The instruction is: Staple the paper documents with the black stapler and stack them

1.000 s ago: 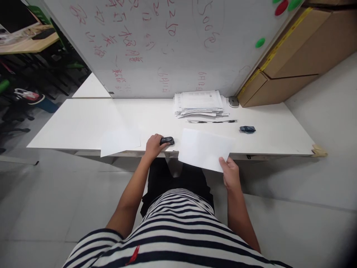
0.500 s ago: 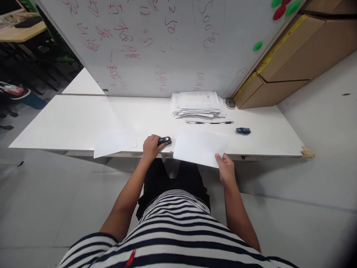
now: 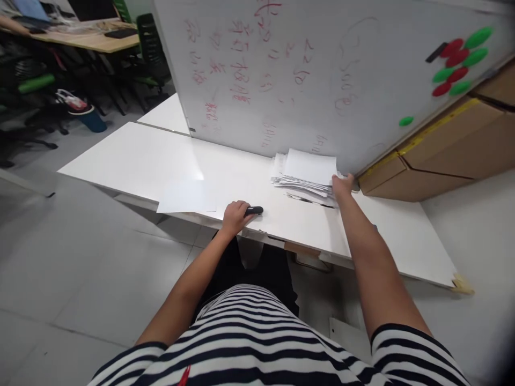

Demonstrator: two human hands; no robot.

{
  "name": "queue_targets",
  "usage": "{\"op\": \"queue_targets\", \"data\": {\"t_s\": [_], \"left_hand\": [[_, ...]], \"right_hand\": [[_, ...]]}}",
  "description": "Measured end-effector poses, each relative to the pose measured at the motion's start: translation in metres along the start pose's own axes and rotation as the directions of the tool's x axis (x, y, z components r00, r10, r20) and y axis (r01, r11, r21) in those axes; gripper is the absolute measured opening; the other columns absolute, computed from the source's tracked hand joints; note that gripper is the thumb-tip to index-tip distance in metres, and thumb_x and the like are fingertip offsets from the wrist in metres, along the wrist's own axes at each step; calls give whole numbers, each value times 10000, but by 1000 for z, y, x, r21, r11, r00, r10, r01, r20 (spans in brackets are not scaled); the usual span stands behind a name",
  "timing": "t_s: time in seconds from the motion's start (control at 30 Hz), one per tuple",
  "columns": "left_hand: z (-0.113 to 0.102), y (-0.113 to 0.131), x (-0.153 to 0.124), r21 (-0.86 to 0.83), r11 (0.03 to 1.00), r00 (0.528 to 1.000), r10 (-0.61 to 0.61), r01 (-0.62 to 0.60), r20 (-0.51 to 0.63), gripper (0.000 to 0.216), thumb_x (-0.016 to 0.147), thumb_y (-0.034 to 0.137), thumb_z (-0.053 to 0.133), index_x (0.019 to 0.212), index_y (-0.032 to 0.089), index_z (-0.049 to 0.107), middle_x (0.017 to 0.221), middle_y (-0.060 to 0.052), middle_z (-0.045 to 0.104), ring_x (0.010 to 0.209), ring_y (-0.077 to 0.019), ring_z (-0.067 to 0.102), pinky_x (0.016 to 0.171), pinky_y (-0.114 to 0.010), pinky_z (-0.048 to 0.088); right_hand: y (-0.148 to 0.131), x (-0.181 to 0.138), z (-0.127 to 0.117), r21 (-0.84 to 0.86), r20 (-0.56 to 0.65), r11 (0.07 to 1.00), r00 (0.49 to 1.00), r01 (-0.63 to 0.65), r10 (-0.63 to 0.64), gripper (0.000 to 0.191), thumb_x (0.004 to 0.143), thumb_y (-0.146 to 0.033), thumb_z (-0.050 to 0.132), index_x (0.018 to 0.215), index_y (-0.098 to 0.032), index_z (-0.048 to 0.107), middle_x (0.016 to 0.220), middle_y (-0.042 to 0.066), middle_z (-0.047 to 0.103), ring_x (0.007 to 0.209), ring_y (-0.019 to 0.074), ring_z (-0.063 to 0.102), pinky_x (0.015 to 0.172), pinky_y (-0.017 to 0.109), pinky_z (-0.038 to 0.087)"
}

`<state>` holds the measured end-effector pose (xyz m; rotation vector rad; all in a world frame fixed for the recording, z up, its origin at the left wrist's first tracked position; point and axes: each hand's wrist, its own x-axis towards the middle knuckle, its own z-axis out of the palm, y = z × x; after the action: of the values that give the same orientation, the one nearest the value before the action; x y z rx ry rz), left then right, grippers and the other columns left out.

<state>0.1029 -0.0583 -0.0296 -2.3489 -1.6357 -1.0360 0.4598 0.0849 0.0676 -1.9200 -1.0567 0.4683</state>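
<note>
- your right hand (image 3: 343,186) is stretched out to the right edge of the paper stack (image 3: 300,182), which lies at the far side of the table against the whiteboard. the fingers are on that edge, but i cannot tell whether they pinch the blank top sheet (image 3: 311,166) or only press on it.
- your left hand (image 3: 235,214) is curled over what looks like a small black stapler (image 3: 254,210) at the near edge of the table. the fingers are closed around its rear end and only the front tip shows.
- the stack is ragged, with sheets fanned out at the left and front. my advice is to square the top sheet to the pile with flat fingers rather than push from one corner, which would likely skew it.
- the reach is long, so lean in instead of dragging your forearm across the surface. a thin dark pen (image 3: 309,201) lies just in front of the stack.
- the stapler sits near the edge, so hold it flat and it should not tip off.
- the white table (image 3: 132,161) is smooth and glossy, so paper will probably slide easily. a loose sheet (image 3: 187,195) overhangs its near edge to your left.
- the whiteboard (image 3: 322,69) carries red writing and red and green magnets (image 3: 456,59).
- cardboard boxes (image 3: 454,155) stand to the right. a wooden desk (image 3: 92,40) and chairs stand on the pale tiled floor far to the left.
</note>
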Motion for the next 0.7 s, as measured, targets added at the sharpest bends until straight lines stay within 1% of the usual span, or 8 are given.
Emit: {"op": "queue_targets", "data": {"t_s": [0.07, 0.17, 0.3, 0.4, 0.5, 0.57, 0.63, 0.7], "left_hand": [[-1, 1, 0, 6, 1000, 1000, -8, 8, 9, 324, 881, 499, 541, 970, 196, 617, 934, -88, 651, 819, -224, 552, 725, -340, 369], [-2, 1, 1, 5, 1000, 999, -9, 9, 37, 341, 883, 507, 535, 991, 195, 621, 951, -89, 652, 826, -222, 555, 733, -341, 372], [-4, 0, 1, -13, 1000, 998, -18, 18, 58, 334, 878, 496, 550, 1024, 204, 622, 972, -90, 653, 847, -223, 555, 743, -340, 377], [-4, -1, 2, 8, 1000, 998, -20, 20, 64, 320, 874, 486, 560, 1014, 207, 627, 968, -93, 655, 850, -230, 555, 746, -346, 372], [-2, -1, 3, 30, 999, 998, -17, 16, 53, 306, 880, 472, 554, 1007, 204, 629, 970, -98, 655, 852, -235, 555, 748, -351, 367], [-1, -1, 3, 32, 999, 999, -12, 11, 44, 309, 880, 475, 551, 1009, 205, 627, 974, -100, 654, 853, -235, 557, 750, -351, 366], [-1, 0, 2, 34, 999, 999, -10, 9, 34, 313, 879, 483, 549, 1005, 207, 627, 966, -100, 653, 847, -235, 558, 748, -350, 366], [-1, 1, 2, 39, 999, 1000, -11, 10, 23, 313, 879, 486, 549, 1001, 208, 627, 955, -99, 654, 841, -235, 558, 748, -351, 367]], "right_hand": [[8, -11, 7, -86, -85, 991, 991, 100, -108, 652, 852, -247, 517, 1403, 19, 291, 1406, 311, 364, 1290, 323, 376, 1060, 496, 285], [37, -50, 11, -162, -111, 959, 962, 231, -251, 673, 850, -243, 517, 1449, -50, 281, 1548, 244, 143, 1423, 319, 122, 1136, 462, 134], [84, -114, 11, -274, -36, 914, 947, 299, -321, 655, 855, -351, 506, 1440, -128, 316, 1550, 202, 157, 1426, 343, 140, 1115, 548, 196], [104, -144, 10, -317, 79, 883, 937, 347, -340, 604, 873, -397, 465, 1420, -162, 360, 1526, 192, 231, 1409, 339, 212, 1091, 568, 259], [101, -149, 12, -320, 195, 828, 887, 461, -419, 548, 906, -388, 396, 1415, -187, 375, 1522, 166, 277, 1411, 302, 230, 1105, 546, 261], [90, -145, 20, -307, 230, 808, 863, 502, -449, 590, 916, -397, 370, 1460, -181, 292, 1553, 155, 221, 1442, 290, 155, 1122, 541, 229], [76, -139, 36, -281, 240, 830, 873, 482, -425, 713, 904, -449, 389, 1504, -146, 153, 1587, 161, 97, 1464, 300, 35, 1136, 545, 184], [62, -134, 60, -230, 255, 884, 902, 408, -349, 863, 870, -509, 432, 1508, -79, 40, 1588, 195, -3, 1464, 320, -42, 1146, 538, 143]]}}
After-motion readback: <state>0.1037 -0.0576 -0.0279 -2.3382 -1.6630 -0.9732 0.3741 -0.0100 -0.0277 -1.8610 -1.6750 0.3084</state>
